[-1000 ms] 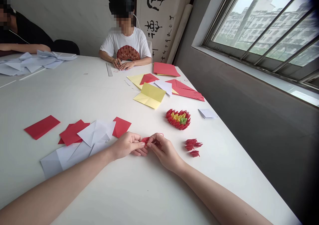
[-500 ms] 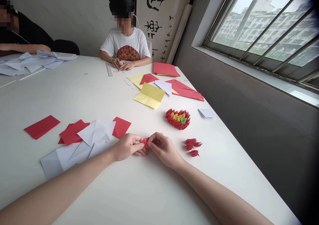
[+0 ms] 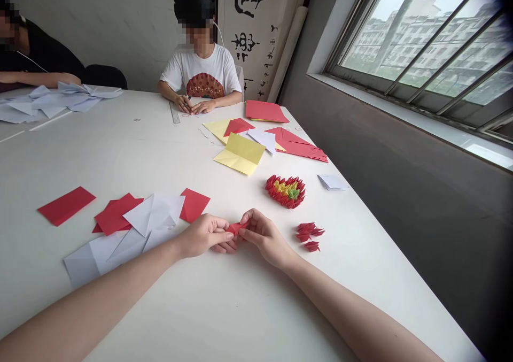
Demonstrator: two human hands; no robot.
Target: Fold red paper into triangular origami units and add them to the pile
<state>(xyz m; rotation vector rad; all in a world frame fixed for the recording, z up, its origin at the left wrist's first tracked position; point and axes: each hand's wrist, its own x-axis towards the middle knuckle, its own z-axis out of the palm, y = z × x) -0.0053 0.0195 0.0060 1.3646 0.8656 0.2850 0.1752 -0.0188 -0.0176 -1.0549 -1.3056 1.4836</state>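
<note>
Between my hands is a small piece of folded red paper [image 3: 236, 228], partly covered by fingers. My left hand [image 3: 209, 235] pinches its left side between thumb and fingers. My right hand [image 3: 264, 237] grips the right side, thumb in front. To the right lie several small red folded paper pieces [image 3: 309, 232] with pointed ends. Beyond them sits a heart-shaped cluster [image 3: 285, 192] of red, yellow and green folded pieces. Left of my hands, a red paper sheet [image 3: 194, 205] lies beside overlapping white papers [image 3: 154, 215].
More red paper [image 3: 67, 205] lies at the left. Yellow paper [image 3: 240, 154], a red stack [image 3: 266, 111] and red sheets [image 3: 298, 144] lie farther back. Across the white table [image 3: 168, 314] a person [image 3: 204, 73] writes beside a ruler [image 3: 175, 113]; another person sits far left near white papers [image 3: 48, 102].
My right fingers have shifted slightly up and to the right on the red paper, and more of it shows between the hands. The left hand has barely moved.
</note>
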